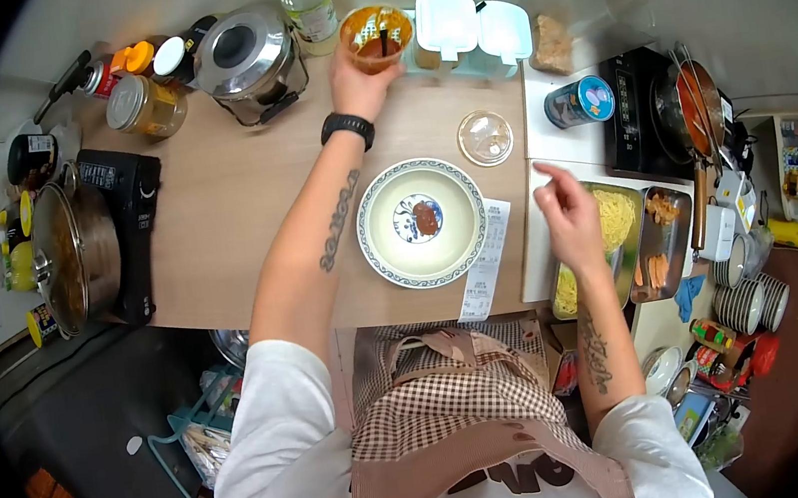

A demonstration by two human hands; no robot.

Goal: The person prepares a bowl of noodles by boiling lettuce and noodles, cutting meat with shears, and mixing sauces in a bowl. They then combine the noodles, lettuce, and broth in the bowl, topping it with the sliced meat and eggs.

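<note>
At the back of the table my left hand [362, 83] grips a clear plastic tub [378, 38] of red-brown sauce, with a dark utensil handle in it. My right hand [568, 212], its fingers partly curled, hangs by the noodle tray [622, 220]; whether it holds anything is unclear. A white bowl [382, 236] with a blue patterned rim has a dab of brown-red paste [427, 218] at its bottom. Beside it lie a round clear lid [485, 138] and a printed paper slip [489, 262], which is partly under the bowl's edge.
Left are a lidded pot [68, 257] on a black cooker and several jars. A steel pot [248, 57], a bottle [309, 9] and white-lidded containers [446, 23] line the back. Right are a blue can [579, 101], a pan [700, 109] and a meat tray [659, 245].
</note>
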